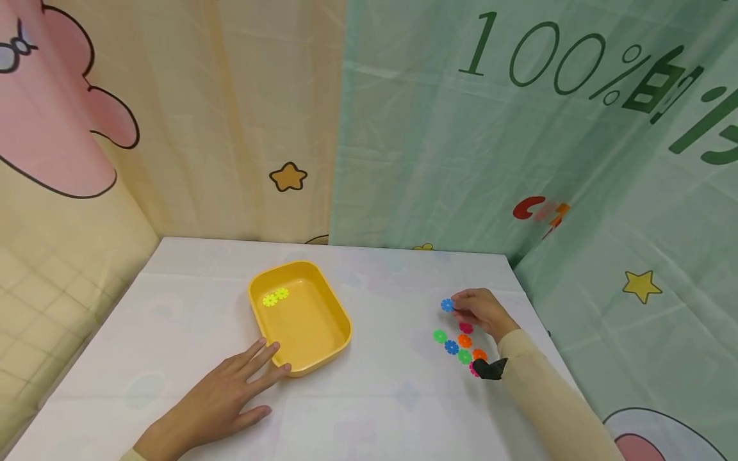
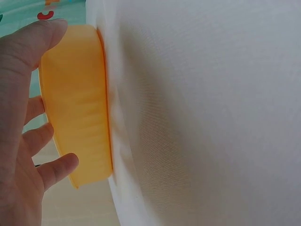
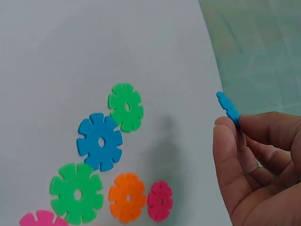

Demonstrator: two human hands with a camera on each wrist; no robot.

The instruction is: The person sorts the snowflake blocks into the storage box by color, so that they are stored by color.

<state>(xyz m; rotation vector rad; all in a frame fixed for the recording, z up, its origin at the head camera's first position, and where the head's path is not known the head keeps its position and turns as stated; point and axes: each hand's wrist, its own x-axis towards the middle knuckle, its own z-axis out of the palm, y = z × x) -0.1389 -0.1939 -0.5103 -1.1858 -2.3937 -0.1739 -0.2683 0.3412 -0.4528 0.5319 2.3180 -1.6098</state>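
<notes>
Between thumb and fingertips my right hand (image 1: 481, 312) pinches a blue snowflake disc (image 3: 228, 108), raised above the table. Below it lie a green disc (image 3: 125, 108), a blue disc (image 3: 99, 141), an orange disc (image 3: 127, 197) and a magenta disc (image 3: 160, 201), among several flat notched discs with a centre hole. My left hand (image 1: 227, 396) has its fingers spread at the near left rim of a yellow tray (image 1: 340, 323). Fingertips touch the tray's edge. Inside the tray, toward its far left, lie two yellow discs (image 1: 270, 299).
A white cloth (image 1: 380, 403) covers the table. Printed curtains stand behind and along the sides, with a green curtain (image 1: 426, 141) at the back right. A black strap piece (image 1: 490, 369) at the right wrist overlaps a pink disc in the head view.
</notes>
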